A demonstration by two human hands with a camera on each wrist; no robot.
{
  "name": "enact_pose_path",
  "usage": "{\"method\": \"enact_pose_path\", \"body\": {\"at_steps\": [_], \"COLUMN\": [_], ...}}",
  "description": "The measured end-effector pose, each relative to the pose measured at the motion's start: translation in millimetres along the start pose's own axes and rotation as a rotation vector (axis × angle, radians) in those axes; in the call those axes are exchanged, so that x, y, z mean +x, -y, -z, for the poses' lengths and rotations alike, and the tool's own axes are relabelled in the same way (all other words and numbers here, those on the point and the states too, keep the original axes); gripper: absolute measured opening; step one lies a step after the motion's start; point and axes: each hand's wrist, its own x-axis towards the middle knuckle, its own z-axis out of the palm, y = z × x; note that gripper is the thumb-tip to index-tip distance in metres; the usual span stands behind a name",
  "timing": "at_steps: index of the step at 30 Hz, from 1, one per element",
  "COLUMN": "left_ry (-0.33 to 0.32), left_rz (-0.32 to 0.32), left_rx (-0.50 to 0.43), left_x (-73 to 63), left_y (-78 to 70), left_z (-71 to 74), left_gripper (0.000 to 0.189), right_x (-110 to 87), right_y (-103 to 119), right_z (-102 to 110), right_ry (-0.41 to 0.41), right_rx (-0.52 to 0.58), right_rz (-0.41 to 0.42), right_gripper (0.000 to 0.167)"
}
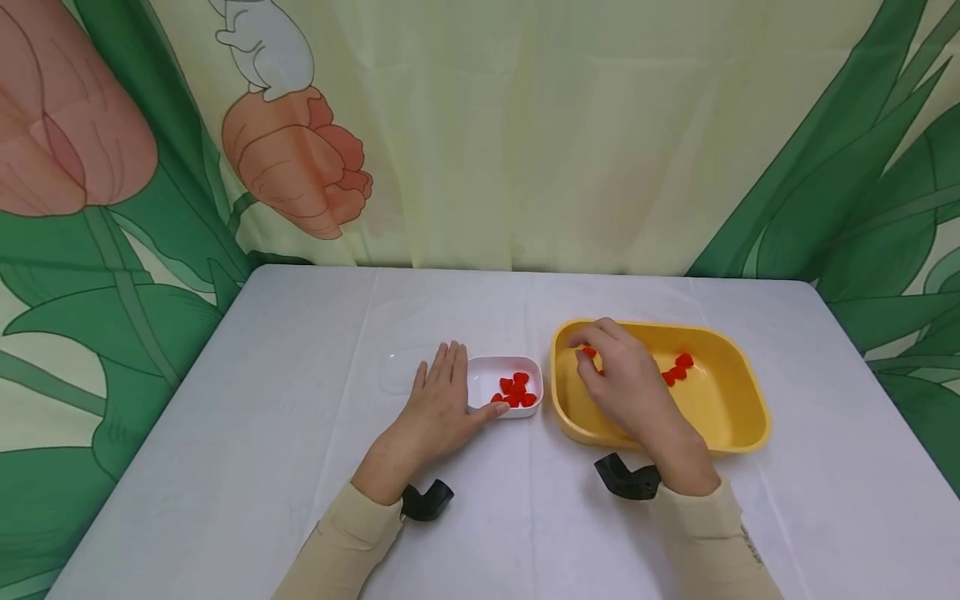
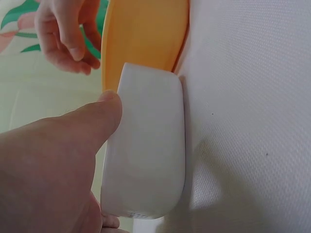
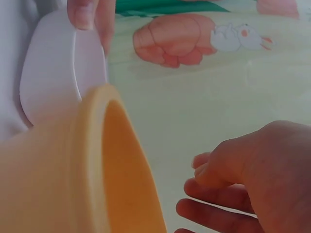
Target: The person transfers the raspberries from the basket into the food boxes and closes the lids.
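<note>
My left hand (image 1: 438, 417) lies with straight fingers along the left side of a small white box (image 1: 474, 375). Its thumb (image 2: 111, 104) rests on the box's near rim. Several small red pieces (image 1: 514, 387) lie inside that box. Above the left part of a yellow basin (image 1: 720, 417) is my right hand (image 1: 626, 379), its fingers loosely bent. No piece shows between the fingertips in the right wrist view. In the basin, several similar red pieces (image 1: 677, 370) lie near the middle, and another red piece (image 1: 589, 352) shows beside the right fingers.
A clear, flat plastic piece (image 1: 405, 371), perhaps a lid, lies left of the white box, partly behind the left hand. Box and basin stand close together on a white-covered table (image 1: 300, 375). Behind the table hangs a printed curtain (image 1: 525, 150).
</note>
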Motion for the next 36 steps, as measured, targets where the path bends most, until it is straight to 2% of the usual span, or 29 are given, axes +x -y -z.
{"method": "enact_pose_path", "body": {"at_steps": [4,10,19,27,36], "left_ry": [0.007,0.008,0.014,0.004,0.011], "left_rz": [0.0,0.01,0.01,0.006,0.017], "left_rx": [0.008,0.009,0.015,0.02,0.011], "left_x": [-0.3,-0.6,0.3,-0.5,0.6], "left_y": [0.0,-0.5,-0.5,-1.2,-1.5], "left_z": [-0.5,-0.6,-2.4,-2.6,-0.1], "left_gripper": [0.105,0.105,0.105,0.105,0.106], "right_x": [-0.9,-0.6,-5.7,-5.4,-0.7], "right_y": [-5,-15,-26,-36,-37], "right_z": [5,9,21,17,12], "right_ry": [0.009,-0.012,0.027,0.093,0.185], "right_rx": [-0.014,-0.014,-0.036,-0.061,-0.065], "right_rz": [-0.071,-0.099,-0.214,-0.231,-0.226], "right_gripper": [0.017,0.019,0.021,0.018,0.017]}}
